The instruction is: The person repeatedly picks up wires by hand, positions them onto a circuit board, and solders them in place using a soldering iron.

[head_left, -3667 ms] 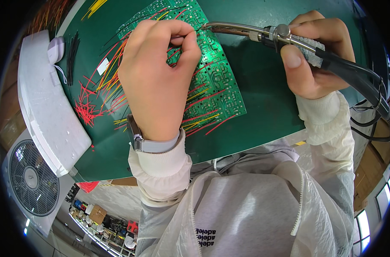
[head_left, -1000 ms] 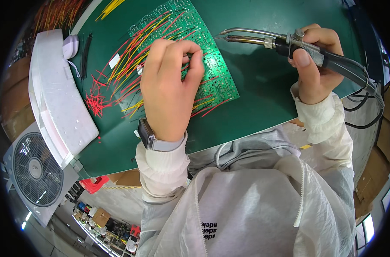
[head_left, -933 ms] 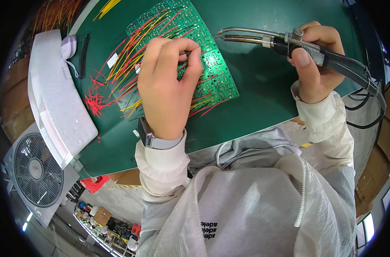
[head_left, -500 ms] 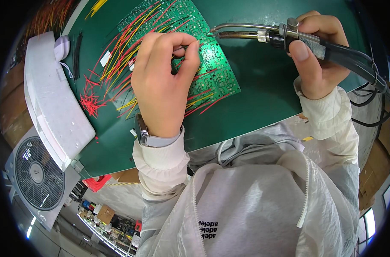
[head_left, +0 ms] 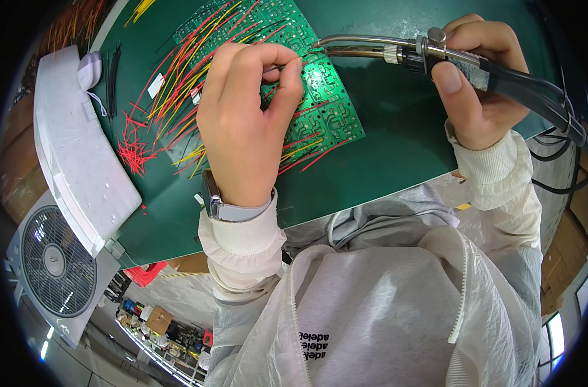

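My left hand [head_left: 245,116] is over the green circuit board [head_left: 336,119], thumb and forefinger pinched together on a thin wire, mostly hidden by the fingers. My right hand [head_left: 484,80] grips a soldering iron [head_left: 410,57] with a curved metal solder-feed tube [head_left: 365,40] clamped along it. The iron's tip meets the board just beyond my left fingertips. Red, yellow and black wires [head_left: 184,77] fan out leftward across the board, and a few red and yellow ones [head_left: 316,155] stick out at its near edge.
The green tabletop [head_left: 384,148] lies under the board. Loose red wire pieces [head_left: 134,151] and black wires [head_left: 113,80] lie to the left, beside a long white foam block [head_left: 81,155]. A box fan [head_left: 55,258] stands below the table's left edge. Black cables [head_left: 562,184] hang at right.
The soldering iron has shifted very slightly left, its tip still at the board. My left hand keeps its pinch in nearly the same place.
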`<control>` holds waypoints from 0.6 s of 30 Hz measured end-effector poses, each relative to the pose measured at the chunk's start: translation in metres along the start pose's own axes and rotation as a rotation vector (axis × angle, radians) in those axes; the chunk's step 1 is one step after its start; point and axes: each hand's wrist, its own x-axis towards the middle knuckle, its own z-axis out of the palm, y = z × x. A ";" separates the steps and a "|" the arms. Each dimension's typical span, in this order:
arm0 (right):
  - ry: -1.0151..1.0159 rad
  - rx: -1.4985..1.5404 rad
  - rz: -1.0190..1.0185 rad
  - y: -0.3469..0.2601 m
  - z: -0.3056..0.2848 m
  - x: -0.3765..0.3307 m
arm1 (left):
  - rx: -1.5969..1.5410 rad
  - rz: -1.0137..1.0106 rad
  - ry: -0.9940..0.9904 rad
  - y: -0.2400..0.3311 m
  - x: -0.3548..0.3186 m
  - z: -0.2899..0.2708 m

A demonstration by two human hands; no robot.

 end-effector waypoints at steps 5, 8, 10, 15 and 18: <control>-0.007 0.021 0.004 -0.001 0.001 0.000 | 0.011 -0.001 0.009 0.001 0.000 0.001; -0.039 -0.014 -0.039 0.000 -0.001 0.001 | 0.003 -0.019 0.022 0.003 -0.001 0.002; -0.039 -0.001 -0.032 -0.003 0.000 -0.001 | -0.007 -0.037 0.034 0.002 -0.001 0.003; -0.048 0.002 -0.049 -0.004 0.002 -0.001 | 0.017 0.018 0.047 0.002 -0.002 0.003; -0.050 -0.007 -0.061 -0.004 0.002 0.000 | 0.020 0.040 0.063 0.002 -0.001 0.004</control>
